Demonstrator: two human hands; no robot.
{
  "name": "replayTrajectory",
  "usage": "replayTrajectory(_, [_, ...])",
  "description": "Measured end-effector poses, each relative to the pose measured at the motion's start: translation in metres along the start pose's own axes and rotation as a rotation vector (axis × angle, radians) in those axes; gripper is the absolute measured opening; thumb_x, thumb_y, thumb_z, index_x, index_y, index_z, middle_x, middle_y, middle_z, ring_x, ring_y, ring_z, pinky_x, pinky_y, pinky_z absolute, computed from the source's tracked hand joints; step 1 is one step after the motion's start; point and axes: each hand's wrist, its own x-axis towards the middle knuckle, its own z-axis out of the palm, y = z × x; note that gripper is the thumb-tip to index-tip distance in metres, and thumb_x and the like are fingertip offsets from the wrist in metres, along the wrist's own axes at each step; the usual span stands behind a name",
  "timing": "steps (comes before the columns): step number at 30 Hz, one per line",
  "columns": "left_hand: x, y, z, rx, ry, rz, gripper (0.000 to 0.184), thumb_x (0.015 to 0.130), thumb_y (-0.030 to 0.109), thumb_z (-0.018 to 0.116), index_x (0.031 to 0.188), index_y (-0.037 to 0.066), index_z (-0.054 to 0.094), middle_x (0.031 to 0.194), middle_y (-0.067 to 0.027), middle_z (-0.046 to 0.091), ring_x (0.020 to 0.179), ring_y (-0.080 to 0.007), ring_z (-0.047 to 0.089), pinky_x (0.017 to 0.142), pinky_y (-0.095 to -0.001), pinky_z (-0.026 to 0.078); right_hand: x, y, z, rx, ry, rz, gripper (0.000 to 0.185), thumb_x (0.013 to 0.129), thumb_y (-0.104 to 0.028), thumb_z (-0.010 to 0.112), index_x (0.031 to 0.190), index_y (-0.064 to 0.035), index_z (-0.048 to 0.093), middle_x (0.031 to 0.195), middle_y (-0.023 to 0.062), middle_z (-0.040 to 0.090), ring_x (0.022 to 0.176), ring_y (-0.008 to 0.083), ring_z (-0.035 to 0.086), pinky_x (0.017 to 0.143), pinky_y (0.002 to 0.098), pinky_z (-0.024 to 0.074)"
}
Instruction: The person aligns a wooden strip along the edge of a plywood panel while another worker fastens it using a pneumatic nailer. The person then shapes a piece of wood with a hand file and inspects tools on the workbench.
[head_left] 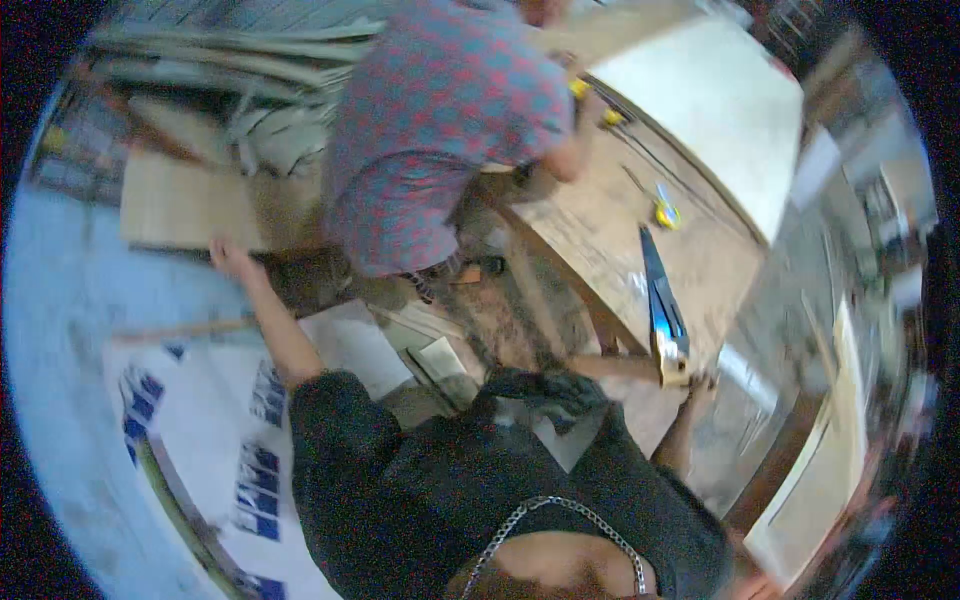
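From here, the right hand [703,386] blurs too much to tell whether its fingers grip the saw [665,315] beside them, and well beyond them a co-worker [450,110] is cut off at the head.

"Markings observed?"
"Blue printed blocks [262,522] with pale lettering, repeated on the white sheet [200,410] lying at the left."
"Wording?"
"Capitals by appearance; slanted and too blurred to read with certainty."
"Recorded finding?"
"Lettering present, no word confirmed."
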Motion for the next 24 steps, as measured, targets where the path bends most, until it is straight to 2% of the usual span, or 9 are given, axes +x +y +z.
replayTrajectory(1, [-0.037,-0.006,0.001,-0.313,0.143,-0.306,0.034,0.087,0.010,0.049,0.120,0.002,0.046,0.114,-0.0162,0.054,0.100,-0.0275,0.053,0.076,-0.0413,0.049,-0.012,-0.005,0.006,0.471,0.125,0.198,0.031,0.082,-0.023,0.065,0.099,-0.0025,0.048,0.075,0.0095,0.055,0.061,0.0200,0.056,0.047,0.0297,0.0460])
replayTrajectory(7, [-0.363,-0.069,-0.136,0.222,-0.140,-0.820,0.038,0.088,0.014,0.049,0.123,0.001,0.045,0.118,-0.0162,0.053,0.106,-0.0294,0.052,0.084,-0.0412,0.046,-0.062,-0.031,-0.019,0.325,0.190,0.492,0.031,0.086,-0.027,0.060,0.102,-0.0030,0.050,0.078,0.0114,0.059,0.055,0.0179,0.059,0.045,0.0282,0.0482])
replayTrajectory(11, [-0.505,-0.031,-0.208,0.510,-0.516,-1.208,0.038,0.087,0.015,0.051,0.122,0.001,0.046,0.116,-0.0157,0.054,0.106,-0.0293,0.052,0.085,-0.0404,0.046,-0.054,-0.031,-0.022,0.233,0.092,0.484,0.033,0.085,-0.029,0.061,0.103,-0.0037,0.051,0.080,0.0114,0.061,0.052,0.0177,0.058,0.042,0.0278,0.0480])
replayTrajectory(16, [-0.544,0.001,-0.154,0.526,-0.890,-1.112,0.039,0.085,0.015,0.053,0.120,0.000,0.047,0.113,-0.0151,0.055,0.106,-0.0293,0.053,0.087,-0.0394,0.045,-0.024,-0.062,-0.010,0.016,-0.198,0.392,0.036,0.088,-0.034,0.055,0.106,-0.0029,0.052,0.093,0.0146,0.062,0.073,0.0203,0.062,0.054,0.0284,0.0485])
replayTrajectory(19, [-0.556,0.011,-0.091,0.405,-1.038,-0.960,0.039,0.084,0.015,0.054,0.119,0.000,0.048,0.111,-0.0148,0.056,0.106,-0.0293,0.053,0.088,-0.0388,0.044,-0.024,-0.162,-0.010,-0.295,-0.389,0.313,0.039,0.090,-0.037,0.051,0.106,-0.0017,0.052,0.097,0.0155,0.061,0.084,0.0208,0.061,0.064,0.0291,0.0486])
replayTrajectory(21, [-0.563,0.027,-0.045,0.311,-1.124,-0.884,0.039,0.083,0.015,0.055,0.118,0.000,0.049,0.110,-0.0145,0.057,0.106,-0.0293,0.053,0.089,-0.0384,0.044,-0.014,-0.032,0.006,0.101,-0.418,0.352,0.045,0.092,-0.041,0.046,0.105,0.0014,0.053,0.101,0.0154,0.061,0.087,0.0211,0.058,0.078,0.0337,0.0453])
replayTrajectory(22, [-0.568,0.041,-0.026,0.272,-1.137,-0.857,0.039,0.083,0.015,0.056,0.118,0.000,0.049,0.109,-0.0144,0.057,0.106,-0.0293,0.053,0.090,-0.0382,0.044,-0.004,0.013,0.006,-0.049,-0.566,0.345,0.050,0.093,-0.043,0.042,0.107,0.0032,0.055,0.099,0.0142,0.061,0.085,0.0224,0.055,0.078,0.0361,0.0439])
replayTrajectory(23, [-0.568,0.051,-0.016,0.234,-1.158,-0.826,0.039,0.082,0.015,0.056,0.117,-0.001,0.049,0.109,-0.0143,0.057,0.106,-0.0292,0.053,0.090,-0.0380,0.044,-0.017,-0.001,0.016,-0.025,-0.299,0.232,0.049,0.094,-0.043,0.041,0.102,0.0023,0.058,0.087,0.0112,0.059,0.073,0.0205,0.052,0.065,0.0333,0.0434])
replayTrajectory(24, [-0.570,0.060,-0.013,0.201,-1.170,-0.793,0.039,0.082,0.015,0.057,0.117,-0.001,0.050,0.108,-0.0142,0.058,0.106,-0.0292,0.053,0.090,-0.0378,0.044,-0.017,-0.066,0.001,-0.068,-0.417,0.287,0.049,0.096,-0.040,0.038,0.100,0.0047,0.057,0.089,0.0168,0.059,0.083,0.0244,0.051,0.075,0.0382,0.0412])
